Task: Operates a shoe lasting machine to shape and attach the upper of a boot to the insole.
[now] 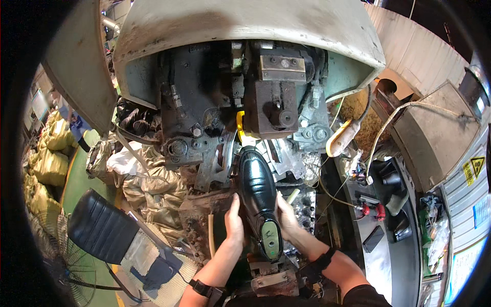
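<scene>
A glossy black shoe (253, 179) with a green last (270, 239) in its heel opening lies lengthwise before me, its toe pointing away. The toe end reaches in under the dark metal head of a machine (273, 97), close to a yellow part (241, 127). My left hand (234, 223) holds the shoe's left side, thumb up along it. On the opposite side, my right hand (288, 219) grips it near the middle. Most fingers of both hands are hidden beside or beneath the shoe. Metal plates (279, 156) flank the toe.
A pale curved hood (250, 23) overhangs the machine. Right of it hangs a corded lamp-like tool (341, 139). Black shoes (401, 225) and a phone-like dark slab (373, 239) lie on the right bench. At left stand a black chair (102, 225), a fan (59, 261) and pale sacks (153, 189).
</scene>
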### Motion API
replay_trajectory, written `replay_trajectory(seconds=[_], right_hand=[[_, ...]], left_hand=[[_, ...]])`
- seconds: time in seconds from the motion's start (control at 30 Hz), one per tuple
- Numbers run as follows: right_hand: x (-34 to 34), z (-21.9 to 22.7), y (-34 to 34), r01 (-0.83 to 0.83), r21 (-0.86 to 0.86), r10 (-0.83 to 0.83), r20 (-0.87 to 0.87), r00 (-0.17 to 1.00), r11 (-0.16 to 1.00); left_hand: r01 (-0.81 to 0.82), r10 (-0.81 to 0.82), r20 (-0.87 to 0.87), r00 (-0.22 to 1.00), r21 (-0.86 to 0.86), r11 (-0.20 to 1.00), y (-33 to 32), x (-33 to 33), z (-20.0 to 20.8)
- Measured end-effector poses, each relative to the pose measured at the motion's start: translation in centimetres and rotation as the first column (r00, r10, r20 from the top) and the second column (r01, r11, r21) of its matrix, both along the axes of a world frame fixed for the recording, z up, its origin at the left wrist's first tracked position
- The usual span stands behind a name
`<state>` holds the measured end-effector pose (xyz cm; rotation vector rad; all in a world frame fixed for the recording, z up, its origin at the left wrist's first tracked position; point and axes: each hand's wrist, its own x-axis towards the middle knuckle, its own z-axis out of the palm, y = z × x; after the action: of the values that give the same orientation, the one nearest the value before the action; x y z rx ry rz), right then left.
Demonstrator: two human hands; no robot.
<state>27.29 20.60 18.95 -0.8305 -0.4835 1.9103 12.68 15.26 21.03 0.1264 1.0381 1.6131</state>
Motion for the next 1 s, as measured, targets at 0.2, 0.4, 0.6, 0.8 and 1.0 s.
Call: replay_trajectory(seconds=[0.2, 0.4, 0.6, 0.8, 1.0], right_hand=[[0.0, -0.5, -1.2, 0.167, 0.069, -0.173, 0.079, 0.982, 0.983], [0.1, -0.4, -1.6, 0.173, 0.083, -0.18, 0.082, 0.98, 0.981], [0.0, 0.7, -1.5, 0.115, 0.045, -0.12, 0.126, 0.985, 0.992], [-0.2, 0.9, -0.7, 0.107, -0.004, -0.106, 0.126, 0.986, 0.994], [-0.5, 1.3, -0.7, 0.114, -0.018, -0.11, 0.144, 0.983, 0.993]], left_hand=[[-0.106, 0.105, -0.013, 0.994, -0.095, 0.99, -0.3, 1.6, 2.4], [-0.145, 0.139, -0.068, 0.988, -0.1, 0.984, -0.7, 1.9, 1.0], [-0.179, 0.174, -0.048, 0.984, -0.123, 0.976, -0.8, 1.9, 3.0], [-0.103, 0.107, 0.031, 0.994, -0.118, 0.988, 0.0, 1.4, 2.7], [-0.12, 0.12, -0.014, 0.993, -0.146, 0.982, 0.2, 1.5, 2.9]])
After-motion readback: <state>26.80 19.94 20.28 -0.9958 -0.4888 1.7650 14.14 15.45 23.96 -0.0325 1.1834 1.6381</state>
